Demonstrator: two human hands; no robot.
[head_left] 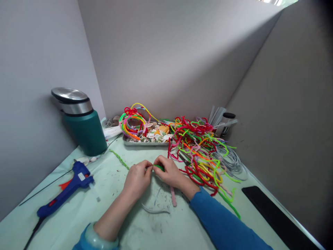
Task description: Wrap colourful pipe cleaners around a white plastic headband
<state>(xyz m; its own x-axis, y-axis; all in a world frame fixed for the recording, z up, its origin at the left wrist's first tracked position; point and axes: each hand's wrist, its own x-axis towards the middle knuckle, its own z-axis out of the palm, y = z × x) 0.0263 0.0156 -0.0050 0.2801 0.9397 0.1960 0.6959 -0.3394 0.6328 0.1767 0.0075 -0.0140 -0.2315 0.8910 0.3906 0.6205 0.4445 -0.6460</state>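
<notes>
My left hand (139, 177) and my right hand (166, 170) meet over the middle of the table, fingertips pinched together. A green fuzzy pipe cleaner (159, 168) shows between the fingers of my right hand. From the far side of my left hand a light green twisted pipe cleaner (119, 158) runs out to the upper left; whether both are one piece is hidden by my fingers. A pink strip (173, 197) lies under my right hand. Nearer to me rests a short grey curved piece (156, 209).
A blue glue gun (67, 194) and a green bottle (84, 128) are at the left. Behind my hands stands a metal tray (145, 143) with small flat pieces and coiled pipe cleaners. Tangled pipe cleaners (197, 139), grey wire (231, 159) and a black strip (270, 211) occupy the right.
</notes>
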